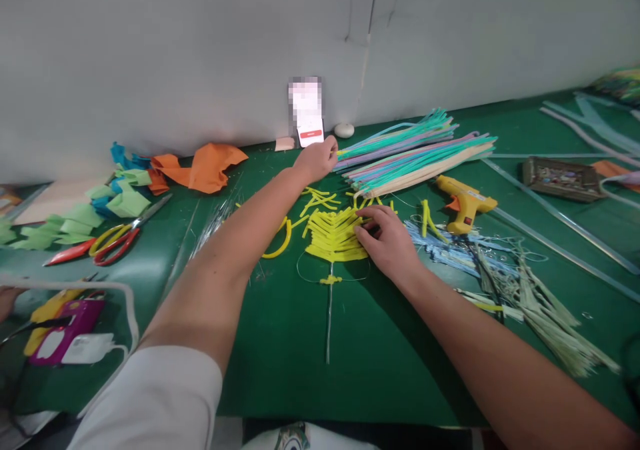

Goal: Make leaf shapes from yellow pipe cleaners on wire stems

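A yellow leaf-shaped piece made of pipe-cleaner strips lies on the green table, with a thin wire stem running toward me. My right hand rests on the leaf's right side, fingers curled and pressing the strips. My left hand reaches far back to the phone propped against the wall; its fingers are closed near the ends of a bundle of pastel pipe cleaners. What those fingers hold, if anything, is hidden. Loose yellow strips lie between the hands.
A yellow glue gun lies right of the leaf. Pale blue and cream finished pieces are heaped at right. Scissors, orange and green felt scraps and a magenta device are at left. A tray sits far right.
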### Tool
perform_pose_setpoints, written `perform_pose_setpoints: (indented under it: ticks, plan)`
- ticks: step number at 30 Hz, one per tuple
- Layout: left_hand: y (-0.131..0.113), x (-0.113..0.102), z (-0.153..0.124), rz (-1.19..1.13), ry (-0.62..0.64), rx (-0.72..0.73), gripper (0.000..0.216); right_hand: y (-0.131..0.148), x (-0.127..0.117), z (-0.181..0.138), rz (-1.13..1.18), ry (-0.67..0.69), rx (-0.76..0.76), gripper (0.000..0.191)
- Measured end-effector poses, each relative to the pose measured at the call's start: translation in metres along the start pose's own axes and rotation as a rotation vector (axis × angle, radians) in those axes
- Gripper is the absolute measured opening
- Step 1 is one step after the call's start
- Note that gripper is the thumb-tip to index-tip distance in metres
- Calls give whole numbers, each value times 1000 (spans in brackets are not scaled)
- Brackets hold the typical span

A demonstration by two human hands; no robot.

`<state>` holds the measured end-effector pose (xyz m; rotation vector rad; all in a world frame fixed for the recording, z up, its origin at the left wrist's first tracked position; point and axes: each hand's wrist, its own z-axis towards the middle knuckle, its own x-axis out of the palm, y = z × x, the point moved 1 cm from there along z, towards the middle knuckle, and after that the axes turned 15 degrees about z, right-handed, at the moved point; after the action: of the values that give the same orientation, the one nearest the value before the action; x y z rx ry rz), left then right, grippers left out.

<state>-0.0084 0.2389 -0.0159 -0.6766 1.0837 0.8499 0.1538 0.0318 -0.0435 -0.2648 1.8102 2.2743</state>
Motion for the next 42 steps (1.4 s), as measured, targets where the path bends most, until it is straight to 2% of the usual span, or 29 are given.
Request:
perform_pose_setpoints:
  ticks: [7,10,13,17,21,25,28,30,33,37,42]
  plan:
    - [11,13,-1,-106,-16,-13,12,7,1,-3,-30,-10,-8,25]
    - [8,13,-3,-8,-45,26,12,13,-2,-3,-89,-45,-92,28]
    - [4,10,-5,117,-68,138,11,23,-4,-2,-171,-84,-247,30]
    - [1,4,-7,204,-66,221,14,39,-4,3,-296,-19,-296,32]
    - [-1,2,-9,241,-51,192,18,53,1,33,-480,68,-252,33]
    - [-6,1,-14,195,-3,113,20,49,1,96,-779,76,-198,37]
    - [-8,0,-16,199,12,77,21,35,0,142,-962,238,-154,39]
    - [-8,0,-16,200,27,64,21,25,-2,163,-974,310,-134,36]
    - [-6,-2,-15,189,61,53,20,14,-2,176,-984,345,-117,33]
    - [0,-5,-19,150,84,28,18,7,-1,176,-993,335,-104,33]
    - [21,-19,-43,81,60,-65,15,6,-2,174,-988,301,-86,36]
